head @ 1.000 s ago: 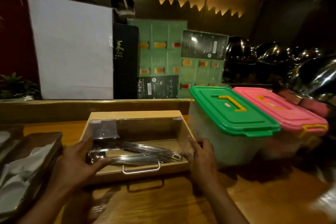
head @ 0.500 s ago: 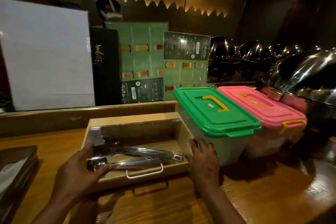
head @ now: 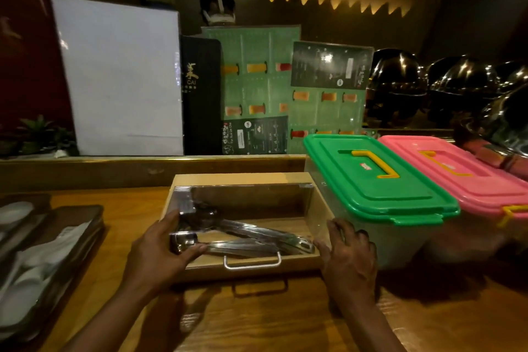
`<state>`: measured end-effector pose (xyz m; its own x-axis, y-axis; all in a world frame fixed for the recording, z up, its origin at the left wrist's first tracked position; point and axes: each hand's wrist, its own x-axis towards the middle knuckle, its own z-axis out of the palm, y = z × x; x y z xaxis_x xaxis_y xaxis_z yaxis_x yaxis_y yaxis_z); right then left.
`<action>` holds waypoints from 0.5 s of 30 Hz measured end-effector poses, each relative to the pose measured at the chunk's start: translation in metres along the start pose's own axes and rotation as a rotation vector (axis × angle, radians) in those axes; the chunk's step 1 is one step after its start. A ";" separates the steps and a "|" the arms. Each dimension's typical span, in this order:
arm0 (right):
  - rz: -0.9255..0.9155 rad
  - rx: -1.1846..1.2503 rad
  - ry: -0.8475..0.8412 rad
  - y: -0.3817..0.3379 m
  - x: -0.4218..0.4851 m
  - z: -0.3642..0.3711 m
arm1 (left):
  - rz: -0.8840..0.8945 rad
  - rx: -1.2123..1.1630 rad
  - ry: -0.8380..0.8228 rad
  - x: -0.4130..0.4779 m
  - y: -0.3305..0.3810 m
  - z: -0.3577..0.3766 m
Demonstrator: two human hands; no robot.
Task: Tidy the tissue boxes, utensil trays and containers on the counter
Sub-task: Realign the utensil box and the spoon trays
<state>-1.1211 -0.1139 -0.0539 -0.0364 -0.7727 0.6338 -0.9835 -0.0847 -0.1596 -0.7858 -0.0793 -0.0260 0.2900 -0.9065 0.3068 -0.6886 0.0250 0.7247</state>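
A wooden utensil box with a clear lid and a metal handle sits on the wooden counter in front of me. Steel utensils lie inside it. My left hand grips its front left corner, thumb on the lid. My right hand presses against its front right corner. Touching the box's right side stands a clear container with a green lid. A container with a pink lid stands directly to its right.
Dark trays holding white tissues lie at the left edge. Behind a raised wooden ledge stand a white board, a black menu and green menus. Shiny chafing-dish domes fill the back right.
The view has swung left and right again, so the left trays are back in sight. Both hands stay on the box's front corners; the box sits slightly closer to the green-lidded container.
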 end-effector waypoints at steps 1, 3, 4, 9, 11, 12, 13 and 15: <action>0.000 -0.001 -0.012 0.000 0.000 0.000 | 0.023 0.015 -0.010 0.000 -0.002 0.000; 0.002 0.010 -0.027 0.001 -0.001 0.000 | 0.029 0.009 -0.024 0.001 -0.006 0.000; 0.001 0.015 -0.032 0.001 -0.003 0.000 | 0.022 -0.008 -0.020 0.001 -0.008 0.001; 0.020 0.111 -0.024 -0.003 -0.013 0.002 | 0.074 -0.050 -0.034 -0.001 -0.008 0.001; 0.003 0.229 0.012 -0.012 -0.018 0.002 | 0.076 -0.068 -0.069 -0.002 -0.017 -0.002; -0.021 0.298 0.027 -0.020 -0.022 0.001 | 0.048 -0.093 -0.081 -0.002 -0.024 -0.004; -0.048 0.372 0.037 -0.031 -0.026 0.000 | 0.015 -0.110 -0.090 -0.003 -0.031 -0.008; -0.122 0.501 0.035 -0.058 -0.036 -0.002 | -0.021 -0.107 -0.105 -0.005 -0.043 -0.020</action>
<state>-1.0628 -0.0799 -0.0653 0.0590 -0.7177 0.6939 -0.7756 -0.4706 -0.4207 -0.7437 -0.0677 -0.0463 0.2284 -0.9462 0.2292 -0.6069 0.0457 0.7935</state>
